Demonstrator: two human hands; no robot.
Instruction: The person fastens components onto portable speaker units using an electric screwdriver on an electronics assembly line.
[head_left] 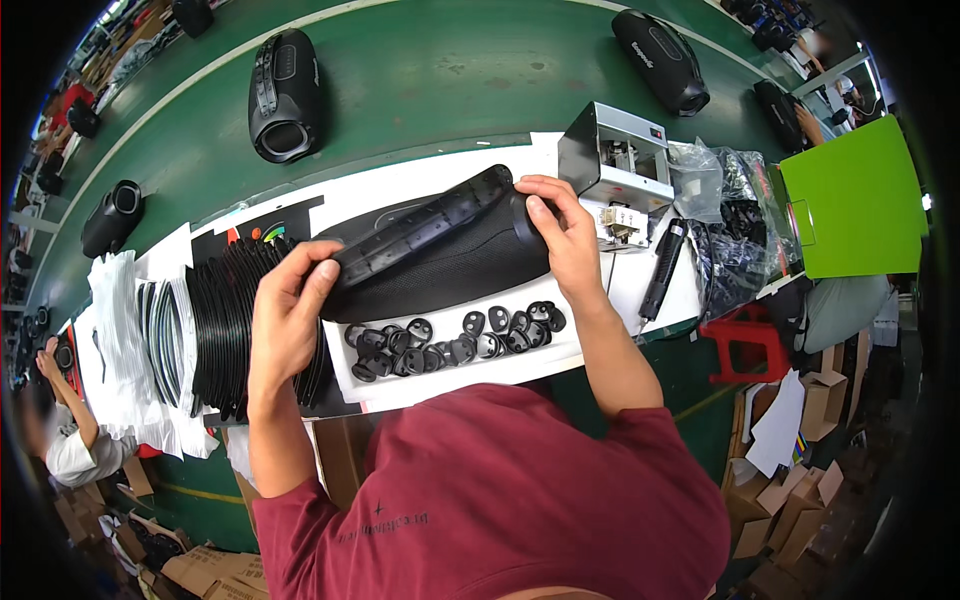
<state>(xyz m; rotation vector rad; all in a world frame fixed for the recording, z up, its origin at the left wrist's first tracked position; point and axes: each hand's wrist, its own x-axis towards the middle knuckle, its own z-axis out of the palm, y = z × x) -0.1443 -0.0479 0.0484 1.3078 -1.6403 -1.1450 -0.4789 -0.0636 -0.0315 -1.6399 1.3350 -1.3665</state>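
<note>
A black cylindrical speaker (460,268) lies sideways on the white work surface in front of me. Over its top runs a long black handle strip (425,232), tilted with its right end farther away. My left hand (283,315) pinches the strip's left end between thumb and fingers. At the other side, my right hand (568,240) is closed at the strip's right end, beside the speaker's end ring; its fingertips are partly hidden. Several small black oval pieces with holes (462,350) lie in a white tray just below the speaker.
Stacked black curved strips (225,330) and white-wrapped ones (125,340) sit left. To the right are a metal machine (620,160), a black electric screwdriver (664,270), plastic bags (735,190) and a red stool (745,345). Other speakers (287,95) stand on the green conveyor beyond; people work at both sides.
</note>
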